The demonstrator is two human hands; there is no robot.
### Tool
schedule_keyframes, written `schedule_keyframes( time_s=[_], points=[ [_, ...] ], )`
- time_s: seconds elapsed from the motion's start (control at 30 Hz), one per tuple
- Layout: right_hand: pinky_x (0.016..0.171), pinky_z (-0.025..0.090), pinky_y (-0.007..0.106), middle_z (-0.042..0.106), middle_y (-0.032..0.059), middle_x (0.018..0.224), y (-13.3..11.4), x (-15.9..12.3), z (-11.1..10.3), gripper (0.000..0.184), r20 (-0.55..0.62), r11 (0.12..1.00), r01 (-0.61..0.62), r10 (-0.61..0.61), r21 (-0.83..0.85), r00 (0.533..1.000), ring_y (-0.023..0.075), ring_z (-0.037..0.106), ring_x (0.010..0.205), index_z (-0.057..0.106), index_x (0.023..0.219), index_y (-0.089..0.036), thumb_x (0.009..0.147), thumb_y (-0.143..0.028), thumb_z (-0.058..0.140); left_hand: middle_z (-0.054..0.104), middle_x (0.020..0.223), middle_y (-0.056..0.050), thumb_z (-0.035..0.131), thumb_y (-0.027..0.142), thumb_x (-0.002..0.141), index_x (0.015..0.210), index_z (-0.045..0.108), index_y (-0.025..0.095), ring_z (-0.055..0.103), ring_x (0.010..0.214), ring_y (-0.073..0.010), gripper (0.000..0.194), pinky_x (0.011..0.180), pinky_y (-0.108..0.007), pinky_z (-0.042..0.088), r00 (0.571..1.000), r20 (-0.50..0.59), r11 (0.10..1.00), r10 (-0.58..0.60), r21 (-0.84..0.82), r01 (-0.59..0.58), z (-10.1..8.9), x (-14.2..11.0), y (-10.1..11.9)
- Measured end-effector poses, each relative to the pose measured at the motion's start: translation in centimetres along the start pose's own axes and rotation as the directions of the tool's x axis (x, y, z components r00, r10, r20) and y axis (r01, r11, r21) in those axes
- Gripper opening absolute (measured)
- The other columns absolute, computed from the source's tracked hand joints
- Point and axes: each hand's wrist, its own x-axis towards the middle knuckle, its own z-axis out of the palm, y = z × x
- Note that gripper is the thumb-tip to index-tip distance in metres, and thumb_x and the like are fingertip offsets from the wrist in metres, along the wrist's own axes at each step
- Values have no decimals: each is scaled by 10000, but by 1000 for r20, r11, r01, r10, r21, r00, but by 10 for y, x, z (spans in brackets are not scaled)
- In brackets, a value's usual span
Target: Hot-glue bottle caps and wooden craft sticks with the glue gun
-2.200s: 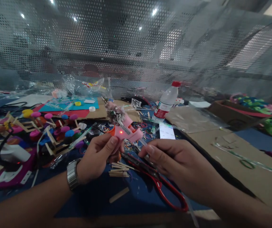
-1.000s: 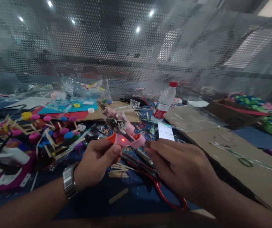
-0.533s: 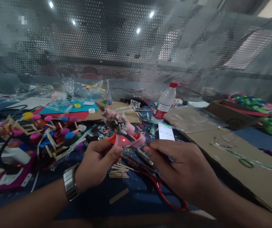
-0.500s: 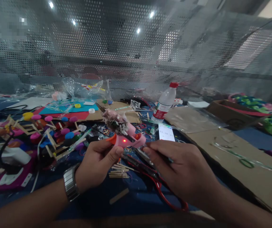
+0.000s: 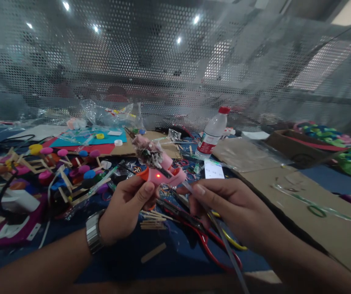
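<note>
My left hand [image 5: 125,206] is closed round the handle of a small pink glue gun [image 5: 160,171] with an orange trigger and a lit red lamp, held above the table with its crusted nozzle pointing up and away. My right hand [image 5: 224,206] pinches a long clear glue stick [image 5: 221,234] that runs from the gun's rear down toward the near edge. Red-handled scissors [image 5: 207,245] lie on the blue table under my right hand. A metal watch [image 5: 93,232] sits on my left wrist.
Craft models of wooden sticks and coloured bottle caps [image 5: 62,167] crowd the left. Loose wooden sticks [image 5: 152,218] lie below the gun. A plastic water bottle [image 5: 212,132] stands behind, with cardboard sheets [image 5: 301,196] to the right, a cardboard tray [image 5: 298,145] and a perforated screen [image 5: 175,61] at the back.
My right hand has drawn back slightly from the gun's rear, and the clear glue stick now shows along its length between the fingers. The gun has tilted a little upward.
</note>
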Motion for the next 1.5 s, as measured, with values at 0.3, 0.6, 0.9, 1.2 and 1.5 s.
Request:
schedule_keyframes(
  time_s=[0.3, 0.6, 0.9, 1.2, 1.5],
  points=[
    [479, 540, 253, 749, 50, 709, 7, 11, 4, 338, 46, 886, -96, 84, 454, 995, 123, 657, 479, 802, 696, -195, 737, -523, 870, 609, 665, -1, 836, 565, 759, 717, 700, 155, 512, 556, -75, 434, 511, -183, 453, 999, -37, 996, -15, -90, 11, 2, 2, 1],
    [531, 583, 283, 724, 7, 653, 7, 14, 2, 243, 31, 851, -72, 66, 521, 997, 136, 665, 530, 778, 748, -205, 686, -380, 934, 593, 625, 16, 796, 520, 830, 730, 726, 175, 503, 549, -56, 366, 538, -160, 461, 1000, 12, 997, 27, -77, -26, -3, 2, -3],
    [559, 566, 294, 680, -18, 619, 11, 19, -4, 252, -15, 901, -37, 48, 432, 999, 147, 669, 559, 719, 729, -203, 685, -340, 925, 611, 652, 7, 827, 535, 786, 719, 729, 169, 516, 565, -59, 384, 530, -158, 448, 1000, 8, 994, -5, -108, 6, -1, 1, -2],
    [713, 565, 282, 682, -7, 784, 0, -20, 14, 228, -159, 595, 592, -766, -543, 623, 156, 682, 759, 633, 820, -252, 782, -39, 705, 614, 718, 4, 890, 462, 738, 783, 709, 158, 507, 565, -66, 357, 523, -177, 436, 995, -74, 954, -61, -296, 37, 5, 7, 2],
    [1223, 340, 587, 336, 157, 1684, 26, 1, 46, 785, 34, 969, 203, -200, -141, 979, 342, 326, 1547, 384, 1570, -223, 923, -584, 642, 658, 726, -18, 916, 327, 682, 853, 737, 154, 556, 611, -108, 302, 581, -219, 473, 986, 6, 869, -165, -472, 148, 9, 2, 14]
  ],
)
